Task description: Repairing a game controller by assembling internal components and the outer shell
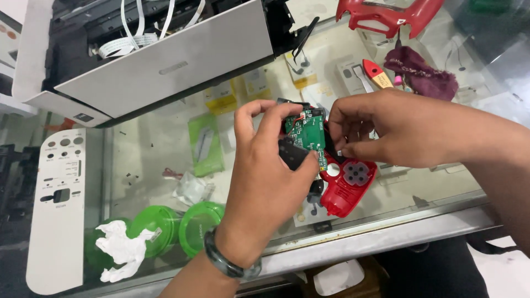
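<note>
My left hand point(265, 171) grips a green circuit board point(307, 134) with a black part under it, lifted from an opened red game controller shell point(348, 187). The shell rests on the glass counter point(154, 149), and a grey rubber button pad shows inside it. My right hand point(386, 132) pinches at the right edge of the board, fingertips touching the controller. A dark bead bracelet sits on my left wrist.
An opened white printer point(160, 66) fills the upper left, with its loose control panel point(58, 204) at left. Green round containers point(182, 226) and crumpled white tissue point(124, 248) lie at the counter front. A second red shell point(386, 16), a small brush point(378, 74) and a maroon cloth point(422, 74) sit at the back.
</note>
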